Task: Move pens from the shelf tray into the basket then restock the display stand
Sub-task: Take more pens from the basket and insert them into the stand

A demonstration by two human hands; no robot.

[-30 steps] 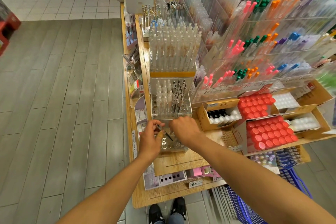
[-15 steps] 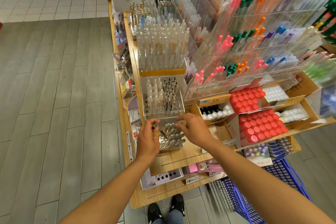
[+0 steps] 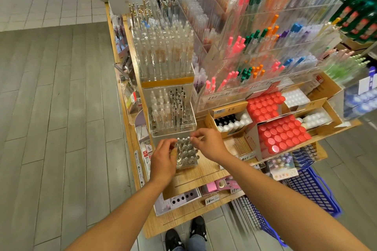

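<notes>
Hands meet at centre frame over the clear tray [image 3: 186, 154] of pens: left hand [image 3: 163, 158] curls round its side, steadying; right hand [image 3: 206, 143] pinches a pen top. Blue basket [image 3: 310, 191] waits lower right.

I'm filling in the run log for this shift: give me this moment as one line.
stage: at shelf tray | left hand: grips pen tray side | right hand: pinches a pen top | basket: lower right

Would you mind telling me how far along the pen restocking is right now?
Done: the clear acrylic display stand already holds some pens. In hand: left hand and right hand work at the small clear pen tray on the wooden shelf. Left: empty stand holes; the blue plastic basket's contents cannot be seen.
</notes>
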